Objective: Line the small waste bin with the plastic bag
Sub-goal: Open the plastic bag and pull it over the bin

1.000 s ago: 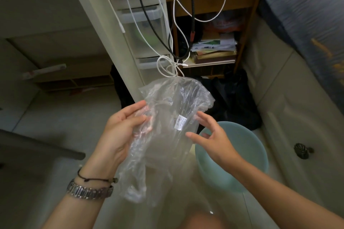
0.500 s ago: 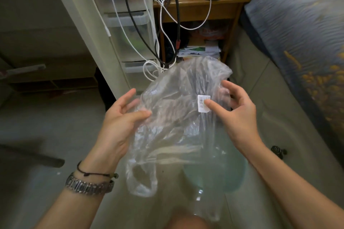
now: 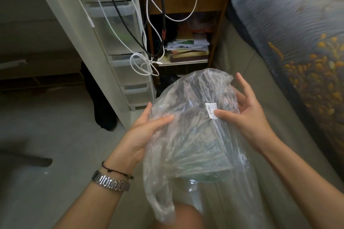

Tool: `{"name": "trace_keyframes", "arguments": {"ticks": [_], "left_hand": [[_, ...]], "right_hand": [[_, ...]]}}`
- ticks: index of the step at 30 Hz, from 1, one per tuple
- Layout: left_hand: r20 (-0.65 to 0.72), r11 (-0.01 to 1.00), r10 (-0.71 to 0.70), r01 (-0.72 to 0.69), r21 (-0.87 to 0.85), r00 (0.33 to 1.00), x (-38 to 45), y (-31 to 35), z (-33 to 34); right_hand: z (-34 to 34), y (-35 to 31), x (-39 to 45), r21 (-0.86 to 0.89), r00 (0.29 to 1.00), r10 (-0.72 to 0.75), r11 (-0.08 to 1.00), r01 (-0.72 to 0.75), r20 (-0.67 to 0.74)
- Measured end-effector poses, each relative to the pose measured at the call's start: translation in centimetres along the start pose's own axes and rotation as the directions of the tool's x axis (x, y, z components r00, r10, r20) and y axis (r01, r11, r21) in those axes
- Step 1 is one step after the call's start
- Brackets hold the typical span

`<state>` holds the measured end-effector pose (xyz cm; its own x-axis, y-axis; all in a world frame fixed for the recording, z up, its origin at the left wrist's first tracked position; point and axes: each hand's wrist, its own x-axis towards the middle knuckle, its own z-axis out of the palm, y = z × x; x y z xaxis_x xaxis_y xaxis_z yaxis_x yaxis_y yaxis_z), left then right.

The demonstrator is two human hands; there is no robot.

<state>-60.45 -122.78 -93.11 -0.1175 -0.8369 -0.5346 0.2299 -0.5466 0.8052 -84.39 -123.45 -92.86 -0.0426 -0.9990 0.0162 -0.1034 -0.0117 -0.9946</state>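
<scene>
A clear, crumpled plastic bag with a white barcode sticker hangs between my hands in the middle of the view. My left hand grips its left side, thumb pressed on the film. My right hand pinches the right side beside the sticker, its other fingers spread. One of the bag's handles dangles low near my knee. The small teal waste bin is mostly hidden behind the bag; only a greenish patch shows through the plastic.
A white frame post and a clear plastic drawer unit stand ahead on the left, with cables hanging over them. A wooden bedside table holds papers. A bed with a blue cover runs along the right. Grey floor lies on the left.
Both hands shifted the bag to the right, over the bin, which was plainly visible a second ago. My right hand went from beside the bag to pinching it at the sticker.
</scene>
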Motion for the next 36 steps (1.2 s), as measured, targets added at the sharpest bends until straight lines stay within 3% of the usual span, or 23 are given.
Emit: {"name": "trace_keyframes", "arguments": {"ticks": [6, 12, 17, 27, 36], "left_hand": [[-0.009, 0.973, 0.212, -0.211, 0.091, 0.977, -0.2, -0.5, 1.2], [0.06, 0.942, 0.309, -0.314, 0.117, 0.949, 0.0, -0.8, 1.3], [0.072, 0.904, 0.371, -0.378, 0.199, 0.926, 0.6, -1.3, 1.1], [-0.026, 0.861, 0.463, -0.443, 0.252, 0.886, 1.9, -2.2, -0.8], [-0.03, 0.87, 0.446, -0.426, 0.25, 0.894, 2.3, -2.2, -1.0]], "right_hand": [[-0.9, 0.7, 0.0, -0.036, 0.997, 0.072, 0.997, -0.07, 0.032], [-1.3, 0.5, -0.1, -0.004, 0.997, 0.073, 0.997, -0.073, 0.041], [-1.1, -0.1, -0.2, 0.081, 0.993, 0.103, 0.992, -0.098, -0.06], [-2.2, 1.1, 0.5, 0.039, 0.924, 0.007, 0.999, 0.008, -0.383], [-1.4, -0.4, 0.5, 0.062, 0.946, -0.209, 0.971, 0.231, -0.249]]}}
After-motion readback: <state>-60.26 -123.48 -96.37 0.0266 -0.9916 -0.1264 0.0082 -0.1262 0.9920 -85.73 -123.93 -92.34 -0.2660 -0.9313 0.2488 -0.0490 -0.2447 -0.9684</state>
